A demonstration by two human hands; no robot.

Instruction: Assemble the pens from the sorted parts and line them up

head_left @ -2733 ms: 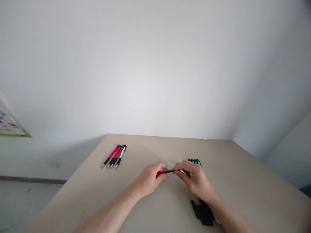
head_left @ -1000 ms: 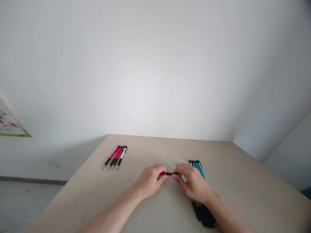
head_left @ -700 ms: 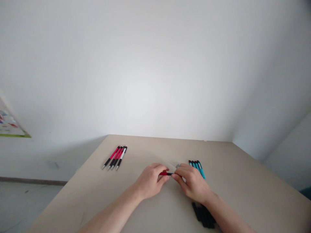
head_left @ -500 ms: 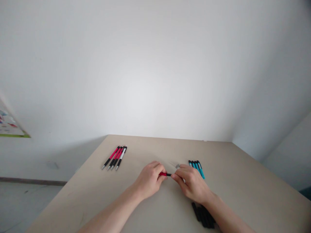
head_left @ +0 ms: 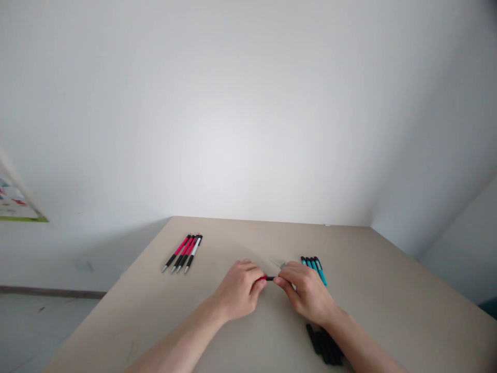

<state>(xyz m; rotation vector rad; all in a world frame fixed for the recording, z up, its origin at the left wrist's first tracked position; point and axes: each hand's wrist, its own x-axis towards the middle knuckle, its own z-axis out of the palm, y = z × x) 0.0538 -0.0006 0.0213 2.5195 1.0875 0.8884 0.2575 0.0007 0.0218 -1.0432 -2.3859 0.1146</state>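
Note:
Both my hands meet over the middle of the table, a short gap apart. My left hand [head_left: 239, 291] is closed on the red end of a pen [head_left: 270, 278]. My right hand [head_left: 306, 291] pinches the black end of the same pen, which lies level between them. Fingers cover most of it. Just behind my right fingers are small silvery pieces [head_left: 283, 266], partly hidden and too small to make out. Turquoise pen barrels [head_left: 320, 272] with black ends lie beyond my right hand. Several black tube-like pieces [head_left: 325, 346] lie beneath my right forearm, partly covered.
At the table's left lies a row of pens [head_left: 182, 254], red and white with black grips and silver tips. The beige table [head_left: 155, 311] ends against a white wall [head_left: 248, 129]. A poster [head_left: 17, 199] hangs at far left.
My left fingers have shifted slightly along the pen, so less red shows between the hands. My right hand stays in nearly the same place.

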